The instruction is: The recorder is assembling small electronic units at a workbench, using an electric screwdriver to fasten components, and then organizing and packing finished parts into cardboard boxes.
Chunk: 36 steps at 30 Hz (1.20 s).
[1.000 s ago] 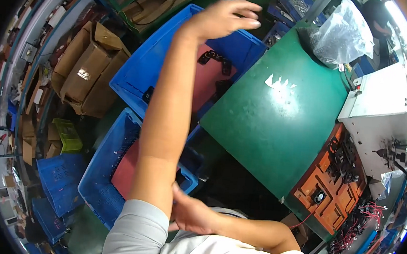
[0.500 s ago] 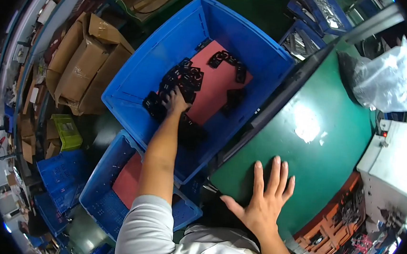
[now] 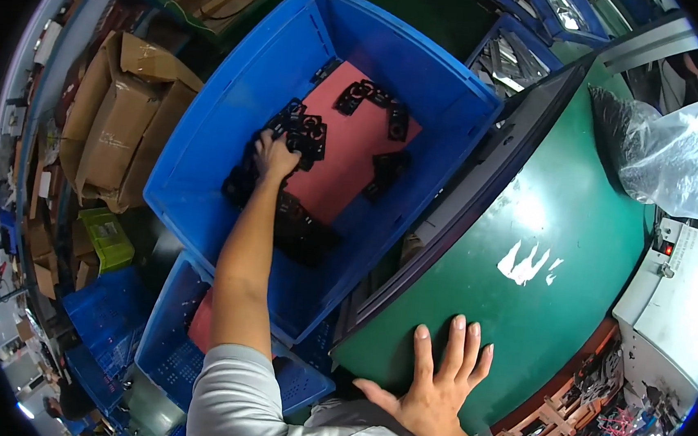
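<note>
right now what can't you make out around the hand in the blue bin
- Left hand, head view: its fingers curl down among the black parts, so whether they grip one cannot be told.
- Black parts: too small and dark to tell their exact kind.
- Blue bin floor near its front: the forearm covers it.
- Lower blue crate: shoulder and sleeve hide most of its contents.
- Clear plastic bag on the green table: contents glare-washed.

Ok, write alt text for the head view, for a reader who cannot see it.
A person's left hand reaches down into a large blue plastic crate, its fingers on a pile of small black plastic parts lying on a pink liner sheet. The right hand rests flat, fingers spread, on a green tabletop beside the crate.
</note>
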Tool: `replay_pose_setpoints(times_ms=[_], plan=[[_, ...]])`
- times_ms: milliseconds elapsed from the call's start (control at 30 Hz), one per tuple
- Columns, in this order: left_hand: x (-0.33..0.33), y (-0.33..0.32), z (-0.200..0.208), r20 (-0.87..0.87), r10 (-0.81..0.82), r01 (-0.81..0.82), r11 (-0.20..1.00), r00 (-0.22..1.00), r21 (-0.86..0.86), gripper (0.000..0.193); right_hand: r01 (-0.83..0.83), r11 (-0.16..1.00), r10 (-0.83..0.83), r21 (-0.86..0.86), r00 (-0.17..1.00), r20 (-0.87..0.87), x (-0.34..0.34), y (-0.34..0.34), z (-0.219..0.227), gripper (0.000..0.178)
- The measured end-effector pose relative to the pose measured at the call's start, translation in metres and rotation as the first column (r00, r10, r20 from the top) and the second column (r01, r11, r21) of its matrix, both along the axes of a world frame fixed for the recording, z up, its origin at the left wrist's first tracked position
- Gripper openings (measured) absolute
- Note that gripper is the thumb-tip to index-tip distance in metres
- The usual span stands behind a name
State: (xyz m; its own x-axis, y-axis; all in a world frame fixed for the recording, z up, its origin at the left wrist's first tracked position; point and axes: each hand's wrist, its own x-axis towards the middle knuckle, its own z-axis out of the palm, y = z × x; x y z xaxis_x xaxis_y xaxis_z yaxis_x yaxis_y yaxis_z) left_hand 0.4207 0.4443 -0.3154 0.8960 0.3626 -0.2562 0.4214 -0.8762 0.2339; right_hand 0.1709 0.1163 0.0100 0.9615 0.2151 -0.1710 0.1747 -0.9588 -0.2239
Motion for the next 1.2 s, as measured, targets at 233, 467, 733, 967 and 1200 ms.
replay_pose_setpoints(times_ms=[233,467,733,967,1200], plan=[[0.025,0.049,-0.016,-0.146,-0.077,0.073,0.997,0.986,-0.033,0.061,-0.005,1.0,0.005,-0.007,1.0,-0.025,-0.004,0.0,0.001,0.103],[0.026,0.039,-0.016,0.096,-0.006,0.008,1.0,0.995,-0.029,0.078,-0.003,1.0,0.003,0.004,1.0,0.005,-0.006,-0.001,-0.004,0.106],[0.025,0.051,-0.027,-0.038,-0.039,0.043,0.994,0.999,0.1,0.063,0.029,1.0,-0.029,-0.001,0.999,-0.014,-0.012,-0.001,-0.001,0.108],[0.021,0.031,-0.032,0.0,0.067,-0.067,0.986,0.998,-0.156,0.1,0.017,1.0,-0.017,-0.008,0.998,-0.068,-0.013,-0.004,-0.004,0.109],[0.026,0.025,-0.025,-0.158,-0.112,0.037,0.909,0.981,-0.414,0.109,0.006,1.0,-0.005,0.007,0.997,-0.073,-0.013,-0.005,-0.003,0.11]])
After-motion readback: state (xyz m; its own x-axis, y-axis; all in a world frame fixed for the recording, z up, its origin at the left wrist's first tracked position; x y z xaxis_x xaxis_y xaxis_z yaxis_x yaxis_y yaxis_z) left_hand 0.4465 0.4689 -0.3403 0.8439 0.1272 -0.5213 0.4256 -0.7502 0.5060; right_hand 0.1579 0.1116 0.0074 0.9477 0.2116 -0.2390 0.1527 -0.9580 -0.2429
